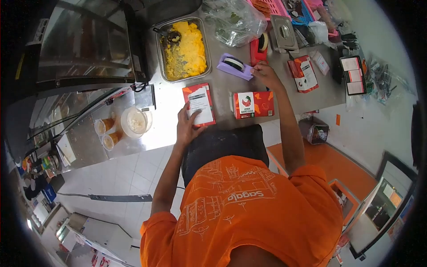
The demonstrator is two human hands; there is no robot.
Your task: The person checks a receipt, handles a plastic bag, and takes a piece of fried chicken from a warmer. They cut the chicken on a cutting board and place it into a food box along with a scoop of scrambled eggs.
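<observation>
My left hand rests at the near left corner of a red takeaway box with a white printed paper on top. Its fingers curl about the box's left edge and onto the paper, the thumb along the front. My right hand is at the right end of a purple tape dispenser with a dark roll. Its fingertips pinch together there; whether a strip of tape is between them is too small to tell. Between the hands lies a second red box printed with a rooster logo.
A steel pan of yellow food with a dark utensil stands behind. A plastic bag, a red tape dispenser, a steel lid and another red box lie at right. Cups and a white tub stand left.
</observation>
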